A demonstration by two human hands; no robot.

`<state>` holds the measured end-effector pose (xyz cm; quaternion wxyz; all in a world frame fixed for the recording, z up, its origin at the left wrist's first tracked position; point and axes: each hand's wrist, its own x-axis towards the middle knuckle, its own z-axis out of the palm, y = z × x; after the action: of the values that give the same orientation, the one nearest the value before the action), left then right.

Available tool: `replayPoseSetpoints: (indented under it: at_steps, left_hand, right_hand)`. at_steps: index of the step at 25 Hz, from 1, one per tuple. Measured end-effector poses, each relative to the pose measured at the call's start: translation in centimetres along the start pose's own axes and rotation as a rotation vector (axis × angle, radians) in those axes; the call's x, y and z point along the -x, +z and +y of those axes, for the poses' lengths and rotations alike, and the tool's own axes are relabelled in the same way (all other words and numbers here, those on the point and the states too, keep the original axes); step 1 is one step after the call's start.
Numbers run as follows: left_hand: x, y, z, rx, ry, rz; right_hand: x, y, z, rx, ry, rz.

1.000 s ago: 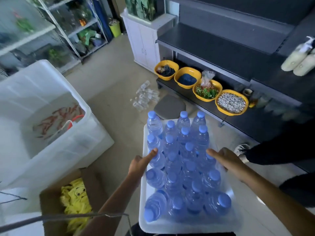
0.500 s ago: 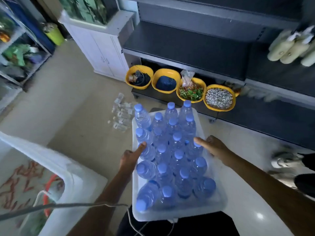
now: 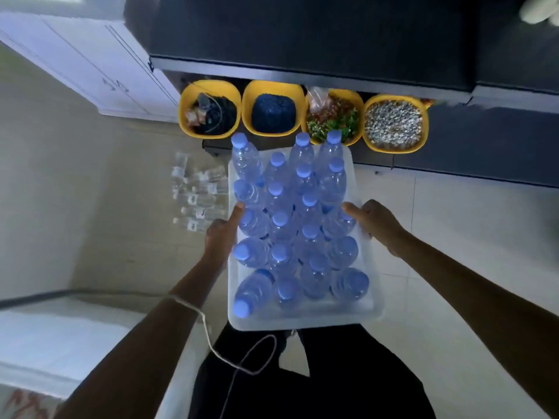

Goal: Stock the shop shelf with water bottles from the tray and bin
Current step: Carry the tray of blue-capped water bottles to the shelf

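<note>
While left hand (image 3: 219,237) and right hand (image 3: 376,226) grip its long sides, tray (image 3: 302,321) runs lengthwise away toward shelf (image 3: 302,40); bottles (image 3: 279,219) between hands mostly upright, clear, blue-capped.

I can read no text, brand or number anywhere. The labels on the small bottles (image 3: 198,201) on the floor (image 3: 90,213) are too blurred.
</note>
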<state>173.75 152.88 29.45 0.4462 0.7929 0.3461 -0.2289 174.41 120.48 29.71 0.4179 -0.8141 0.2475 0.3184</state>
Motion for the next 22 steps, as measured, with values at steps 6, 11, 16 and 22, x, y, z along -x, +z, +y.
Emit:
replayPoseSetpoints:
  at_steps: [6,11,16,22]
  left_hand:
    - [-12.1,2.1,0.4,-0.018,0.056,-0.097]
    - [-21.3,3.8,-1.6,-0.041,0.161,-0.126]
    - [-27.5,5.1,-5.3,-0.070,0.190,-0.219]
    - [-30.2,6.8,-10.2,-0.101,0.193,-0.210]
  right_hand:
    - [-8.6,4.3,-0.4,-0.026,0.045,0.171]
    - [-14.8,8.9,0.4,-0.058,0.042,0.237]
    - [-19.1,13.8,3.0,-0.052,0.078,0.210]
    - [-21.4,17.9,6.9,-0.060,0.135,0.161]
